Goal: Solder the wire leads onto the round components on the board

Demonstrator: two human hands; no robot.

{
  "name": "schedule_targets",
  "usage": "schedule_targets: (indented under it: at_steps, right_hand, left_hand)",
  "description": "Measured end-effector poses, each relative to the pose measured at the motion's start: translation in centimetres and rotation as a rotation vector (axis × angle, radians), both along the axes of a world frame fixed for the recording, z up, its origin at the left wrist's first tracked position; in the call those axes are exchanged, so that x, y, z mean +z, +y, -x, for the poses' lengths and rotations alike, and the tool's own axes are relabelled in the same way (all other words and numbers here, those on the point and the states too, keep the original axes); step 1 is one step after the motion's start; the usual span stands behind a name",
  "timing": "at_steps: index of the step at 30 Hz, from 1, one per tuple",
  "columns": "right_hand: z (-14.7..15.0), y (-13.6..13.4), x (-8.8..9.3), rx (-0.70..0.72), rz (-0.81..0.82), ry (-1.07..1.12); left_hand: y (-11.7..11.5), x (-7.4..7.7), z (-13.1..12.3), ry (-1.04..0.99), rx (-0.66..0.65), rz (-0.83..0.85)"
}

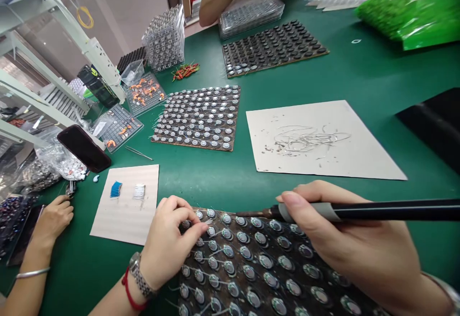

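Note:
My left hand (168, 244) pinches a thin wire over the near board of round metal parts (266, 268), fingers pressed together near the board's top left. My right hand (352, 244) grips a black soldering iron (359, 210) like a pen. The iron's tip points left toward the pinched wire. My left wrist carries a watch and a red cord.
A co-worker's hand (52, 220) rests at the far left beside a phone (83, 147). Card (125, 205) with blue and silver wire bundles lies left. A grey sheet (323, 138) holds wire scraps. More filled boards (197, 117), trays and another person sit beyond.

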State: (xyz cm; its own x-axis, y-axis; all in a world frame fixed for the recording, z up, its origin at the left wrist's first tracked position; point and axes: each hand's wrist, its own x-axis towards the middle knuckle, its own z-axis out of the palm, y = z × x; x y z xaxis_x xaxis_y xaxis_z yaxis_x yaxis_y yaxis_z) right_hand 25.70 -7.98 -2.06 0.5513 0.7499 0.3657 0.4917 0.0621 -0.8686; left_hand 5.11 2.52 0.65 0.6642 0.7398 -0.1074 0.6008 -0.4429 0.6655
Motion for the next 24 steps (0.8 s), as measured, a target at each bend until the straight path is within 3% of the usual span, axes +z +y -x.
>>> schedule_targets:
  at_steps: [8,24]
  right_hand:
    - [0.2,0.8,-0.4,0.001,-0.004,0.008]
    - [0.3,1.2,-0.1,0.057,-0.012,-0.009]
  left_hand:
    - [0.5,-0.9,-2.0,0.073,0.01,0.01]
    - [1.3,-1.4,-2.0,0.067,-0.019,0.064]
